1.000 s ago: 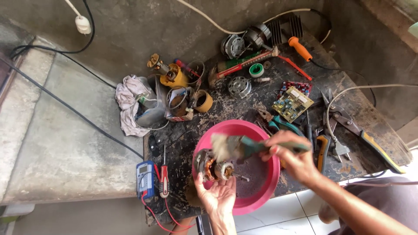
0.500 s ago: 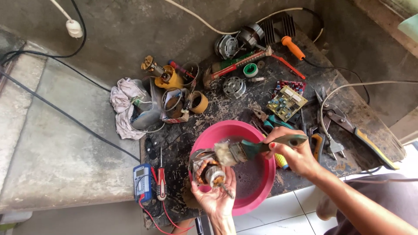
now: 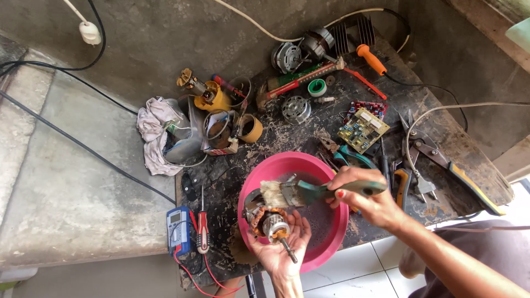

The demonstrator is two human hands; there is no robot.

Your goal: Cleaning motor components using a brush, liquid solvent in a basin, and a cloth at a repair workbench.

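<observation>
Both hands work over the pink basin (image 3: 326,243), which sits at the near edge of the bench (image 3: 441,138), so whatever comes off the part drops into it and not onto the board. The left hand (image 3: 281,243) lies palm up, fingers curled closed around a motor armature (image 3: 269,221); it cups the part from below with the shaft pointing toward the person, which leaves the copper windings and the upper face bare. The right hand (image 3: 361,198) is closed around the green handle of a paintbrush (image 3: 309,192), held level, and the pale bristles rest on the top of the armature. A grip far back on the handle keeps the fingers off the dirty part.

Small tools lie just beside the basin. A blue multimeter (image 3: 178,229) and a red-handled screwdriver (image 3: 202,232) sit at the near left corner of the bench, their red leads trailing off the near edge. Teal-handled pliers (image 3: 350,157) and a green circuit board (image 3: 362,128) lie just behind the basin toward the right. Bulkier items sit farther out: a crumpled rag (image 3: 154,132) hangs over the left edge, a yellow motor part (image 3: 210,98) and a roll of brown tape (image 3: 251,128) stand near it, and an orange-handled soldering iron (image 3: 371,59) rests at the far edge, well apart from the hands. Tin snips (image 3: 436,157) lie toward the right edge.
</observation>
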